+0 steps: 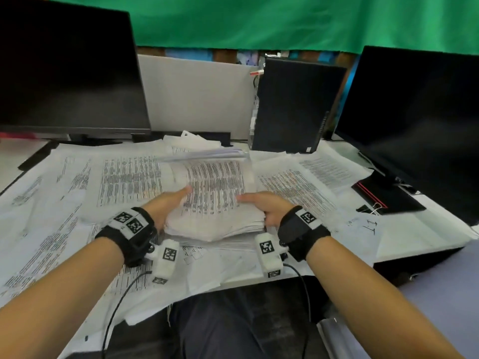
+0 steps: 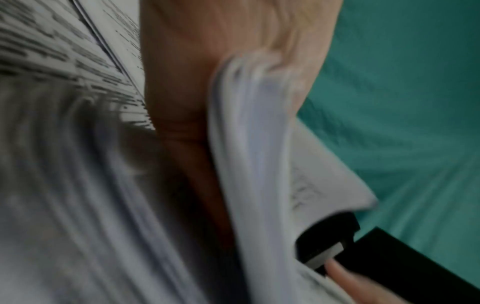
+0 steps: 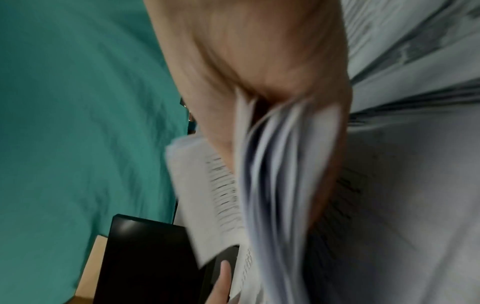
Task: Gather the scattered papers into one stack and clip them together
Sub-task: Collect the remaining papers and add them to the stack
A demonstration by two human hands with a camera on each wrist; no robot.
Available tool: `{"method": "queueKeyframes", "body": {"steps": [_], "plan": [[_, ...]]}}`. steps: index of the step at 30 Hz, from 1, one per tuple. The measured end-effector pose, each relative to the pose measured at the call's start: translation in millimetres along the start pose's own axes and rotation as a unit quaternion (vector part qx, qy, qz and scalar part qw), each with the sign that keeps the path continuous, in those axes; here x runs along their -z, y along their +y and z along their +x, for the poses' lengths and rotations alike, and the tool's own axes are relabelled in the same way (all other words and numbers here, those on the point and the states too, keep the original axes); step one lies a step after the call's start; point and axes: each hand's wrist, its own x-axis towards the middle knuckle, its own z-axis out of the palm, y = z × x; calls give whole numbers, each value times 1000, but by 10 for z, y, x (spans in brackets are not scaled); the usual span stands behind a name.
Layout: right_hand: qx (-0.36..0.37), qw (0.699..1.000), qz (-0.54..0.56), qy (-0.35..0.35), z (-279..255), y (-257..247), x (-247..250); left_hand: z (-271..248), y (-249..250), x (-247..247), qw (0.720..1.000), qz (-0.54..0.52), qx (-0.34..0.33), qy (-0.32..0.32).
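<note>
Head view: both hands, left (image 1: pixel 168 203) and right (image 1: pixel 261 207), fingers curled round a thick stack (image 1: pixel 215 200) of blurred print mid-worktop, loose sheets (image 1: pixel 124 177) around, binder clip (image 1: pixel 369 209) right, handwritten "I.T" nearby.

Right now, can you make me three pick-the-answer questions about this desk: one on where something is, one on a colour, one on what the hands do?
1. Where is the binder clip?
A right of the stack
B on the stack
C under the left monitor
2. The cloth behind is:
A red
B green
C yellow
3. The stack is:
A lying untouched
B held by both hands
C clipped

A: the clip lies off to the right. B: the cloth is green. B: left hand and right hand grip its sides.
</note>
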Motion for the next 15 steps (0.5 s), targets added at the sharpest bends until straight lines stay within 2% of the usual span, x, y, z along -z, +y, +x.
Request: {"method": "queueKeyframes", "body": {"steps": [3, 5, 7, 10, 13, 15], "plan": [[-4, 999, 51, 7, 58, 76, 26, -38, -31, -54, 997, -45, -35, 52], [-18, 993, 113, -14, 60, 79, 37, -24, -54, -78, 995, -71, -51, 46], [-35, 993, 102, -40, 11, 70, -3, -44, -60, -101, 993, -71, -85, 30], [14, 1000, 8, -4, 55, 76, 33, -63, -81, -85, 986, -59, -151, 39], [67, 996, -8, -49, 88, 55, 124, -123, -79, 34, 974, -84, -207, 41], [117, 991, 14, -60, 54, -35, 161, -208, -11, 89, 964, -149, -219, -2]]}}
